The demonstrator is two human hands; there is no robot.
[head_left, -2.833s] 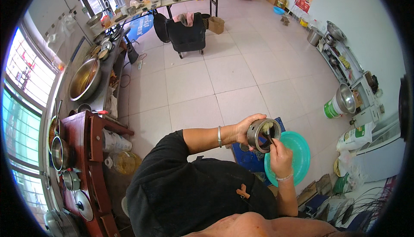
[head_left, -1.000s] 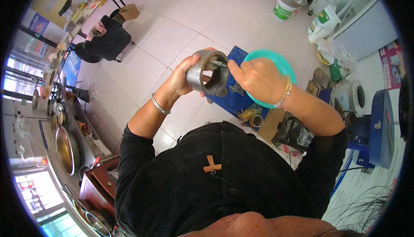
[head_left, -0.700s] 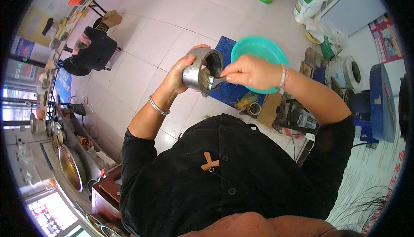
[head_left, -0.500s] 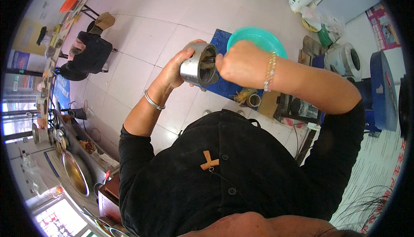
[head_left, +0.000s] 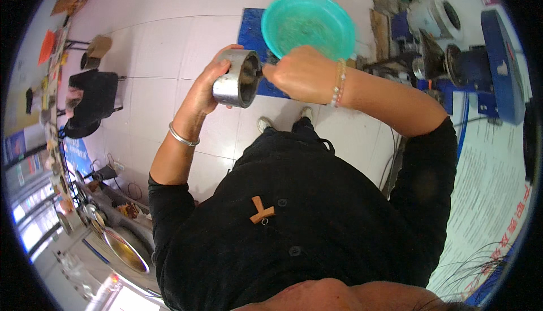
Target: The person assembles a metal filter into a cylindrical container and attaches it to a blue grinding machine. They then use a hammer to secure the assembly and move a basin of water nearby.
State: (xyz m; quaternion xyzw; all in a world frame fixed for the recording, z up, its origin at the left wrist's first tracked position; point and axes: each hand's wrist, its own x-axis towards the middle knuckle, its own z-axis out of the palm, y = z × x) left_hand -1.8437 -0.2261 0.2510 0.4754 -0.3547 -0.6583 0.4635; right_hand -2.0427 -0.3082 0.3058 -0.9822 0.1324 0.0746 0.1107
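Observation:
My left hand (head_left: 205,89) grips a short, wide metal cylinder (head_left: 231,86) from its left side, thumb laid over the outer wall. The cylinder is tilted, its hollow end facing right, and the inside looks dark and brownish. Close beside that opening is my right hand (head_left: 301,74), closed in a fist. Something thin and dark shows between its fingers and the cylinder's mouth; its kind is hidden. Beyond my right hand a teal basin (head_left: 270,12) stands on a blue low table (head_left: 250,27). What lies in the basin looks pale and blurred.
At the right is a machine with a blue disc-shaped part (head_left: 500,68). Wooden boards (head_left: 380,34) lie right of the basin. A black chair (head_left: 95,96) stands at the left, and a large metal pan (head_left: 127,249) lies at lower left. My shoes (head_left: 264,123) show on the tiles.
My view has shifted, so more of the basin and my shoes show now. Both hands stay at the cylinder, whose opening is turned more sideways. The fist has stayed close to its mouth.

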